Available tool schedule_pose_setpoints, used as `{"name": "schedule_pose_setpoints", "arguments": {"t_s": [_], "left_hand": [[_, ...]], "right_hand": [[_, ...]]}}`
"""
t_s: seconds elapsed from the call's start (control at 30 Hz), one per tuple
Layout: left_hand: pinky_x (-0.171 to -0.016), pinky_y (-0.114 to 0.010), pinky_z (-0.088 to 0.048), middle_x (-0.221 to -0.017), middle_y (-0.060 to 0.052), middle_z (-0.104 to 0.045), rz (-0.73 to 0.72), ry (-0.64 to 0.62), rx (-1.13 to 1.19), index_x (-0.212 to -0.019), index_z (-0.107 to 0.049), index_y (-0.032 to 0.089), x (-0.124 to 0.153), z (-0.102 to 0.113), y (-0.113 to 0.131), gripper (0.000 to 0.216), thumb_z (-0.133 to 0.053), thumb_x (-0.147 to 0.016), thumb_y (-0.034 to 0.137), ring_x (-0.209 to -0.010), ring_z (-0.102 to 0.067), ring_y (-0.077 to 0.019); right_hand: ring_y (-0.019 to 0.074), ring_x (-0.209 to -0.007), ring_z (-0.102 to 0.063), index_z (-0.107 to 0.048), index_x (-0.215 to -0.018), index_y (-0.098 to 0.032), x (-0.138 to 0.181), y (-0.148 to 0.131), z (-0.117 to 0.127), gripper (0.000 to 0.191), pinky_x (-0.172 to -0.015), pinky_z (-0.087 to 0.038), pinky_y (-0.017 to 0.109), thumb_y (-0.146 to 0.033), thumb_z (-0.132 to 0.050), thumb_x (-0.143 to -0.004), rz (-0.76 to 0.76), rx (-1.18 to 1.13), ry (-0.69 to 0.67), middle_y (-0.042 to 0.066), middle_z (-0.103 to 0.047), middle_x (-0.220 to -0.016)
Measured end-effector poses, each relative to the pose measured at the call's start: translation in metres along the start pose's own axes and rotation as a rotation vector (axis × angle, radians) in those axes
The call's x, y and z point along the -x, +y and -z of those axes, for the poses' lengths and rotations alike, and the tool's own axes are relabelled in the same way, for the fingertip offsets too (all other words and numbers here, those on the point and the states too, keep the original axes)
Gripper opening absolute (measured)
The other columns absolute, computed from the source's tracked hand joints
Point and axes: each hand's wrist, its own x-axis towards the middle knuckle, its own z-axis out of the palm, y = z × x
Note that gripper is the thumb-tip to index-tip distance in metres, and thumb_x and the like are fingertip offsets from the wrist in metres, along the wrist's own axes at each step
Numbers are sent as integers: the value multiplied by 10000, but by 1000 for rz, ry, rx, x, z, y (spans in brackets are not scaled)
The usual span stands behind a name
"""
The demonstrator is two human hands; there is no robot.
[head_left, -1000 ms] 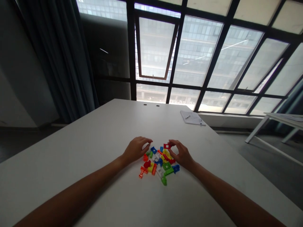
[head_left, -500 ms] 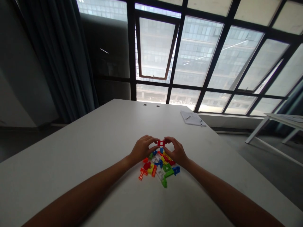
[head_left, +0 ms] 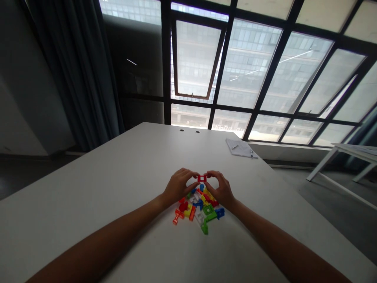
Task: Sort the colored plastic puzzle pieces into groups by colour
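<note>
Between my two hands is a small red plastic building piece (head_left: 202,178) with a square hole in its middle. My left hand (head_left: 178,184) pinches its left end between thumb and fingers. My right hand (head_left: 220,188) grips the right end the same way. Just below the hands, a loose pile of plastic building pieces lies on the table, among them a green square piece (head_left: 208,210), an orange piece (head_left: 178,216), a blue piece (head_left: 219,213) and a white piece (head_left: 200,217). My fingers partly cover the far side of the pile.
The white table (head_left: 132,165) stretches away toward a large window wall. Papers (head_left: 240,148) with pens lie near its far right edge. A second white table (head_left: 353,151) stands to the right, and a dark curtain (head_left: 79,78) hangs at the left.
Both hands keep hold of the red piece, which sits very slightly further right in the picture. The whole view has shifted a little, and the pile looks the same.
</note>
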Motion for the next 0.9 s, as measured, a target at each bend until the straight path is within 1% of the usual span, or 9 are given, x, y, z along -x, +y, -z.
{"name": "schedule_pose_setpoints", "arguments": {"t_s": [0.1, 0.17, 0.27, 0.37, 0.43, 0.53, 0.63, 0.77, 0.9], "left_hand": [[-880, -369, -508, -1057, -57, -734, 12, 3, -11, -1151, -683, 237, -5, 3, -3, 294, -602, -989, 468, -994, -631, -227], [-896, -382, -510, -1080, -64, -729, 51, 18, -55, -1149, -689, 234, -9, 8, -14, 301, -582, -994, 469, -1017, -629, -236], [-953, -425, -496, -1147, -83, -714, 167, 33, -180, -1162, -702, 235, -11, 13, -46, 328, -553, -989, 471, -1074, -616, -269], [-972, -425, -490, -1146, -90, -708, 337, -71, -284, -1058, -754, 243, -6, 9, -84, 310, -599, -932, 480, -1068, -617, -286], [-944, -411, -498, -1142, -88, -707, 416, -169, -323, -1022, -770, 258, -5, 3, -102, 299, -623, -897, 487, -1064, -618, -294], [-911, -390, -500, -1181, -85, -697, 482, -242, -389, -1061, -764, 279, -18, -10, -116, 312, -622, -874, 486, -1105, -600, -305], [-897, -393, -497, -1202, -107, -687, 552, -254, -446, -1131, -742, 267, -44, -24, -126, 373, -581, -889, 500, -1123, -588, -320], [-912, -438, -482, -1247, -164, -657, 626, -227, -482, -1208, -697, 211, -73, -37, -145, 466, -512, -935, 540, -1149, -569, -356], [-915, -487, -464, -1291, -244, -610, 723, -149, -544, -1312, -597, 116, -78, -42, -157, 585, -440, -978, 571, -1166, -548, -395]], "right_hand": [[232, -1032, -673, -519, -1317, -238, -4, 6, 5, 414, -939, -562, 414, -295, -666, -935, -11, -19, -61, 94, -707, -1169], [235, -1051, -669, -501, -1350, -230, -6, 15, 11, 449, -950, -557, 426, -304, -660, -937, -36, 5, -115, 104, -699, -1211], [242, -1026, -675, -605, -1227, -218, -5, 37, 20, 282, -944, -548, 444, -271, -599, -949, -125, 105, -193, 95, -727, -1132], [241, -993, -682, -687, -1055, -203, 2, 58, 22, 172, -931, -542, 435, -218, -572, -928, -225, 178, -272, 85, -748, -1054], [233, -979, -684, -705, -1046, -200, 7, 65, 19, 183, -921, -538, 414, -198, -575, -918, -266, 201, -309, 79, -753, -1043], [229, -977, -674, -718, -1041, -201, 11, 66, 13, 180, -924, -516, 400, -186, -584, -922, -225, 247, -373, 69, -755, -1026], [225, -971, -659, -726, -1001, -196, 12, 62, 10, 158, -921, -493, 390, -174, -583, -936, -152, 297, -413, 66, -751, -1008], [216, -968, -649, -722, -992, -199, 12, 59, 11, 149, -912, -481, 375, -161, -588, -942, -149, 317, -422, 59, -744, -1010], [218, -965, -642, -716, -981, -209, 12, 59, 11, 137, -910, -473, 379, -147, -607, -926, -146, 331, -421, 56, -738, -1004]]}}
